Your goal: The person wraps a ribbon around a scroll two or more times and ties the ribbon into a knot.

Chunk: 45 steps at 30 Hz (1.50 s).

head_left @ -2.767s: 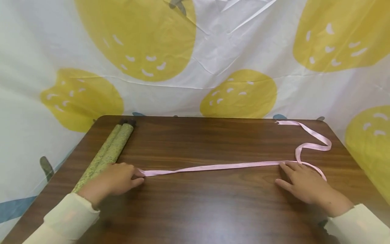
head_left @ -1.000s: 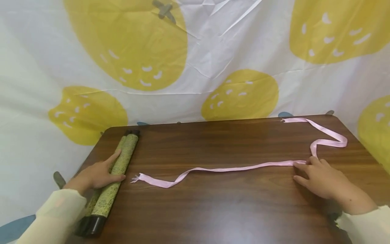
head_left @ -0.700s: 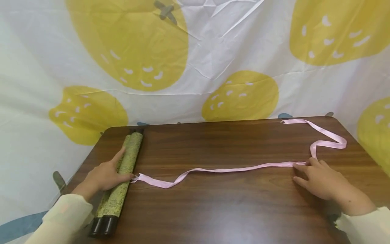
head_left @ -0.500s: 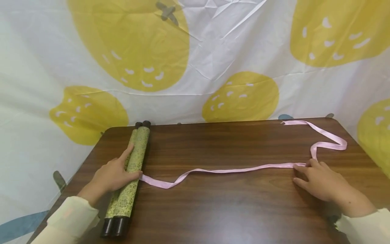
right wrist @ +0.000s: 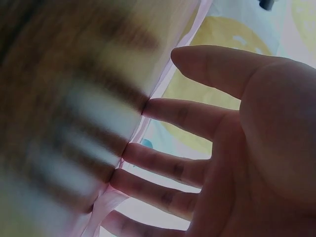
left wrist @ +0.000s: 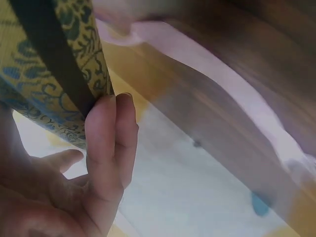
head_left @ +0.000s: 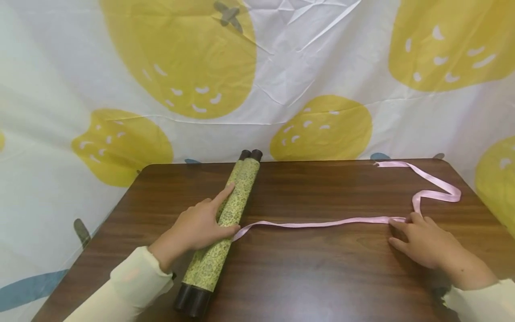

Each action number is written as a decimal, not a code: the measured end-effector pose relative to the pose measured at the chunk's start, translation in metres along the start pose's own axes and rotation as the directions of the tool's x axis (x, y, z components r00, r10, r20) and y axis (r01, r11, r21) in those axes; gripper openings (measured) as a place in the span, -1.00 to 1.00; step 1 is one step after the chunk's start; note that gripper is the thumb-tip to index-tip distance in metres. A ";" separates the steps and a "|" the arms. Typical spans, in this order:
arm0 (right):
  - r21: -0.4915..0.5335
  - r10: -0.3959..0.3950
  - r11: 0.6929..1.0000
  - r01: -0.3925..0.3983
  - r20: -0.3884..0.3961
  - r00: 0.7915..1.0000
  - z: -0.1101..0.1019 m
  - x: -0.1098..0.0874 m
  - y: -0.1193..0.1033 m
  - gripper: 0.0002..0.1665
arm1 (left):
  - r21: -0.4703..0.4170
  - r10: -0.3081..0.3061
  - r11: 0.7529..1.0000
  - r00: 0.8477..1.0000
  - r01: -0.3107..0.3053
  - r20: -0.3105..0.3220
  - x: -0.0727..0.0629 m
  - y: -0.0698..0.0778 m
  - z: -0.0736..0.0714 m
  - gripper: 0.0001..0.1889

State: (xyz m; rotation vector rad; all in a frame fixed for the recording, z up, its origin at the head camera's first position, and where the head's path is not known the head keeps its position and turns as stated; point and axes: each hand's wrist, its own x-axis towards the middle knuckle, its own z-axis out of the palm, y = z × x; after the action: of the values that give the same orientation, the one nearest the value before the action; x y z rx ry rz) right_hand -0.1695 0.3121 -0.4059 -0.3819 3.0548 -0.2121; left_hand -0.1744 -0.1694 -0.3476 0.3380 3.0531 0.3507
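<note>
My left hand [head_left: 201, 223] grips a rolled scroll [head_left: 231, 214] covered in yellow-green patterned cloth with black ends. Its two rolls lie side by side, slanting away from me across the middle-left of the table. In the left wrist view, the fingers [left wrist: 101, 138] hold the scroll's edge beside a dark band. A pink ribbon [head_left: 318, 224] runs rightward from the scroll; its left end is hidden there in the head view. At the right, my right hand [head_left: 434, 243] rests its fingertips on the ribbon, and the right wrist view shows those fingers [right wrist: 173, 165] nearly straight, spread along it.
The dark wooden table [head_left: 322, 277] ends in a straight back edge with rounded corners. A white curtain [head_left: 318, 76] printed with yellow fruit hangs close behind it. The ribbon's other end zigzags to the back right of the table.
The left hand has gone from the ribbon's left end to the scroll and carried it rightward, so that it now covers that end. The right hand stays on the ribbon, almost unmoved.
</note>
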 end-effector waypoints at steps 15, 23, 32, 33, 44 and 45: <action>-0.006 -0.002 1.000 0.002 0.002 1.000 0.004 -0.004 0.000 -0.34 | -0.115 0.116 0.988 0.990 -0.106 0.085 0.035 0.079 0.029 0.03; -0.019 0.005 1.000 -0.005 -0.006 1.000 0.004 -0.003 0.000 -0.33 | -0.074 0.156 0.986 0.978 -0.147 0.135 0.044 0.122 0.050 0.05; -0.037 -0.005 0.999 0.005 -0.007 1.000 0.001 -0.003 -0.003 -0.32 | 0.090 0.150 0.982 0.977 -0.164 0.149 0.048 0.143 0.078 0.06; -0.041 -0.007 0.999 0.006 -0.008 1.000 0.000 -0.003 -0.004 -0.32 | 0.108 0.149 0.980 0.978 -0.166 0.146 0.047 0.145 0.079 0.06; -0.067 -0.030 0.997 0.029 -0.012 0.999 0.001 -0.002 -0.001 -0.33 | 0.225 0.149 0.958 0.980 -0.176 0.133 0.044 0.152 0.082 0.01; -0.065 -0.035 0.997 0.034 -0.020 0.999 0.001 -0.002 -0.002 -0.34 | 0.228 0.147 0.958 0.980 -0.175 0.134 0.043 0.151 0.082 -0.02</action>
State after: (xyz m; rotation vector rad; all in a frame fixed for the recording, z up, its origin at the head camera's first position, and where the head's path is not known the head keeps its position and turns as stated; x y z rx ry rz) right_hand -0.1668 0.3101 -0.4061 -0.4393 3.0840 -0.1192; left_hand -0.1786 0.0015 -0.3938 0.5996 2.9628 -0.0331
